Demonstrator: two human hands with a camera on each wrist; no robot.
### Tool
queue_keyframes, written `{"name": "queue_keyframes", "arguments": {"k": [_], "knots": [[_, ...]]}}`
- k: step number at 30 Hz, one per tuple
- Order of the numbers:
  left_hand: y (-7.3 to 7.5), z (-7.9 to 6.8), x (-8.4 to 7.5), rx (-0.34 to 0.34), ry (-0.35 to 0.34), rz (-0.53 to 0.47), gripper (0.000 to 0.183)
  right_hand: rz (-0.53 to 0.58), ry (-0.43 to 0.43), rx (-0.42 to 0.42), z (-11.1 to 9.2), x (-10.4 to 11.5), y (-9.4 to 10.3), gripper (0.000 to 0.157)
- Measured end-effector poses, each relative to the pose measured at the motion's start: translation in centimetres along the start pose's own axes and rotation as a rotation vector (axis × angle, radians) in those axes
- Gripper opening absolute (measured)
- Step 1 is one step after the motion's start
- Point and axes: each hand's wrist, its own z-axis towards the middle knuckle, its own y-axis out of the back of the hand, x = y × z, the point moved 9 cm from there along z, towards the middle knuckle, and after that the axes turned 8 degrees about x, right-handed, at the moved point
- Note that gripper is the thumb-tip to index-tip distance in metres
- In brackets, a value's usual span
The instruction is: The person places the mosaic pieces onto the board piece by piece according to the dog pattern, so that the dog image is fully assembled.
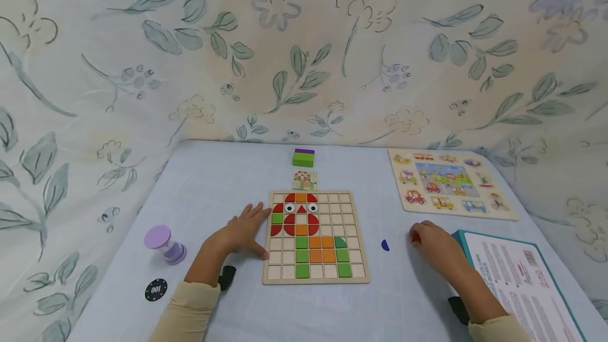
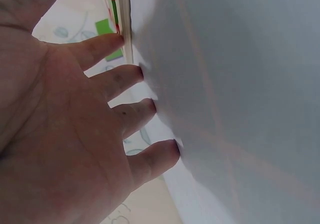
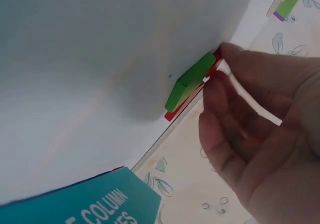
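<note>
My left hand (image 1: 242,231) lies spread at the left edge of the wooden grid board (image 1: 363,273), its thumb by the frame. In the left wrist view its fingertips rest on the cloth beside the board. Red, green and orange tiles and two round eye tiles form a figure on the board. Over the table to the right, my right hand (image 1: 434,247) pinches a red piece (image 1: 416,237) between thumb and fingers. Close to those fingertips in the right wrist view is a green piece (image 3: 192,79) with more red under it; the head view hides the green.
A blue half-round piece (image 1: 385,245) lies right of the board. Behind it are a pattern card (image 1: 304,179) and green and purple blocks (image 1: 303,158). A picture puzzle (image 1: 453,215), teal-edged box (image 1: 522,273), purple sand timer (image 1: 166,247) and black disc (image 1: 155,290) stand around.
</note>
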Motion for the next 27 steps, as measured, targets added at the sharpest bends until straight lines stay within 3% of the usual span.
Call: {"name": "queue_keyframes", "arguments": {"k": [5,8,12,16,21,27], "knots": [[0.3,0.2,0.2,0.006,0.013,0.018,0.107,0.153,-0.026,0.107,0.5,-0.1,-1.2,0.028],[0.4,0.2,0.3,0.008,0.024,0.018,0.108,0.256,-0.011,0.096,1.7,0.9,-0.9,0.024],[0.6,0.0,0.4,0.004,0.032,0.013,0.108,0.388,0.119,0.049,4.0,5.3,0.8,0.016],[0.6,-0.2,0.5,-0.001,0.028,0.002,0.108,0.478,0.227,0.087,6.8,11.3,1.6,0.013],[0.3,-0.1,0.4,-0.011,0.016,-0.016,0.107,0.450,0.273,0.117,10.0,16.4,0.9,0.009],[0.0,0.1,0.1,-0.012,-0.001,-0.005,0.108,0.340,0.218,0.132,11.4,17.4,-0.2,0.007]]}}
